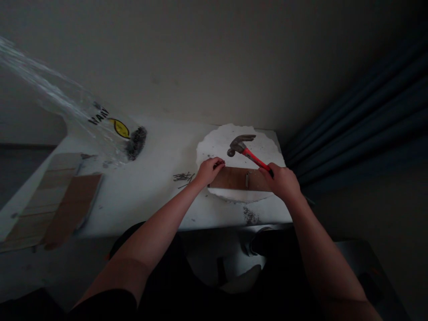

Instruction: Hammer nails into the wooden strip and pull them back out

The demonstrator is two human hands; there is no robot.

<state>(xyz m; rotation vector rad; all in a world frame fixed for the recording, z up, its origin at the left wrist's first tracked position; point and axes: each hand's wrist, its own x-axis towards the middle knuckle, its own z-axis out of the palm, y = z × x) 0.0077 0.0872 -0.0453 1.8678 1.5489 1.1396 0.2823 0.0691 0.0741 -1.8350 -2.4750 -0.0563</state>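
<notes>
My right hand [283, 179] is wrapped round the red and black handle of a claw hammer [254, 157], whose metal head hangs above a round white slab [234, 147]. A brown wooden board [229, 179] lies across that slab. At the board's far left edge, my left hand [211, 168] is closed in a pinch; what sits between its fingertips is too small to make out. A small metal piece [247, 180] rests on the middle of the board. Several loose nails [183, 177] lie on the white table just left of my left wrist.
A clear plastic bag [115, 129] with dark contents at its bottom stands at the table's back left. Wooden boards [72, 209] lie at the left end of the white table [133, 196]. Dark crumbs [250, 216] are near the front edge. A blue curtain [361, 111] hangs at right.
</notes>
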